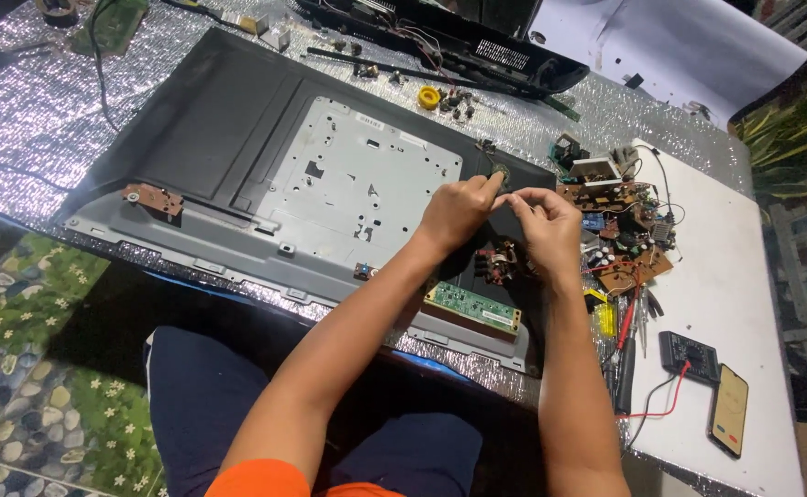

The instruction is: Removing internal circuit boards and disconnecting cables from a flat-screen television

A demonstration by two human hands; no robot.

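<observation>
A dark flat-screen panel [210, 120] lies back-up on the table, with a bare metal plate [366, 175] at its middle. My left hand [457, 210] and my right hand [543, 228] meet at the panel's right edge. The left fingers pinch a small round dark part [499, 174]. The right fingertips touch the panel right beside it, curled, and I cannot tell whether they hold anything. Below the hands a green circuit board [473, 306] and a small wired board [497, 261] rest on the panel.
A brown circuit board [626, 230] with wires lies right of my hands on a white sheet [744, 276]. A black meter [689, 355] and a phone [728, 410] sit nearer me. A yellow ring [429, 97] and a black cover [449, 41] lie beyond.
</observation>
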